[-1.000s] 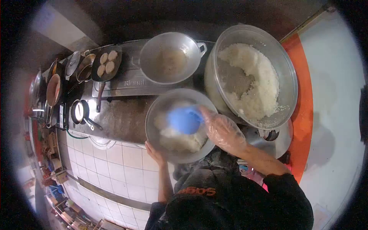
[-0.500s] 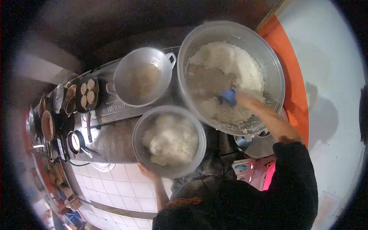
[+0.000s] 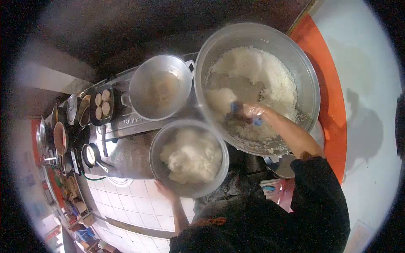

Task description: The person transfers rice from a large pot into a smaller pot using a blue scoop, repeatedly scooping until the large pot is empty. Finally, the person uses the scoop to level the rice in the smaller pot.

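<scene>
My right hand (image 3: pixel 251 111) is closed around the blue handle of a rice scoop (image 3: pixel 235 107), inside a large metal pot (image 3: pixel 310 71). A mound of white rice (image 3: pixel 222 98) sits at the scoop's far end; the scoop's head is hardly visible under it. More cooked rice (image 3: pixel 278 80) lies along the pot's far and right sides, with bare bottom in the middle. My left hand (image 3: pixel 165 190) grips the near-left side of a metal basin (image 3: pixel 225 168), its fingers partly hidden by the basin. Steaming rice (image 3: pixel 190 158) is heaped in this basin.
A wide two-handled wok (image 3: pixel 139 88) stands on the stove behind the basin. Further left are a square pan (image 3: pixel 101 120) holding several round patties, a small frying pan (image 3: pixel 87 162) and other pans. An orange wall panel (image 3: pixel 333 101) rises right of the pot.
My right hand has moved slightly left in the pot, and a mound of rice now shows at the scoop. My left hand stays at the basin. The view has shifted slightly.
</scene>
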Motion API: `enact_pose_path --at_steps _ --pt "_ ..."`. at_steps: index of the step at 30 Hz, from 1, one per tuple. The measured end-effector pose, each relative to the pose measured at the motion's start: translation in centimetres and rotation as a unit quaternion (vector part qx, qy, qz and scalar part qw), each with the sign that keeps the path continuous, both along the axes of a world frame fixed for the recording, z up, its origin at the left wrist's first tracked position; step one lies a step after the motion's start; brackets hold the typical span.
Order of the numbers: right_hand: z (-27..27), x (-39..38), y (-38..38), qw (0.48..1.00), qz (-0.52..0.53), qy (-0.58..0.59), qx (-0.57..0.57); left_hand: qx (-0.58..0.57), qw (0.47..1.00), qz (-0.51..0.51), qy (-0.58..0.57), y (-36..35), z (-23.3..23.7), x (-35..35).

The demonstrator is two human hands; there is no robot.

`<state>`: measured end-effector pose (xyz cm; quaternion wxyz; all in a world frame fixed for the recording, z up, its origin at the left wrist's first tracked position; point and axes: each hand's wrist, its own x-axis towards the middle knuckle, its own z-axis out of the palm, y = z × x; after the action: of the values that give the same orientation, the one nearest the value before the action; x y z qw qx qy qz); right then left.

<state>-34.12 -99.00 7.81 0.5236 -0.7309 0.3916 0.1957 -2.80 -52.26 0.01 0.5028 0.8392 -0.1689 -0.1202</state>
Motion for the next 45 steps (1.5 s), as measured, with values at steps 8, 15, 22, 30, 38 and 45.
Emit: enact_pose_path --at_steps 8,15,22,30,38,45 --pt "20.0 -1.0 4.3 0.983 -0.151 -0.036 0.094 0.018 1.0 0.009 0.017 -3.8 5.9 -2.4" --pt "21.9 6.1 18.9 0.976 0.037 -0.056 -0.209 -0.005 0.999 0.044 0.02 -2.9 3.9 -1.7" --pt "22.8 7.0 20.1 0.981 -0.072 -0.025 -0.177 -0.064 0.993 0.011 0.099 -1.7 2.2 -1.1" --pt "17.0 -1.5 -2.0 0.848 -0.257 0.103 -0.453 0.023 0.997 -0.045 -0.05 -1.4 1.6 -1.2" --pt "-2.9 -4.4 -21.4 0.762 0.027 0.334 -0.554 -0.056 0.985 0.059 0.15 -5.2 7.8 -2.9" --pt "8.9 0.6 -20.1 0.886 -0.077 0.331 -0.316 0.133 0.989 -0.05 -0.044 -4.0 6.2 -2.4"
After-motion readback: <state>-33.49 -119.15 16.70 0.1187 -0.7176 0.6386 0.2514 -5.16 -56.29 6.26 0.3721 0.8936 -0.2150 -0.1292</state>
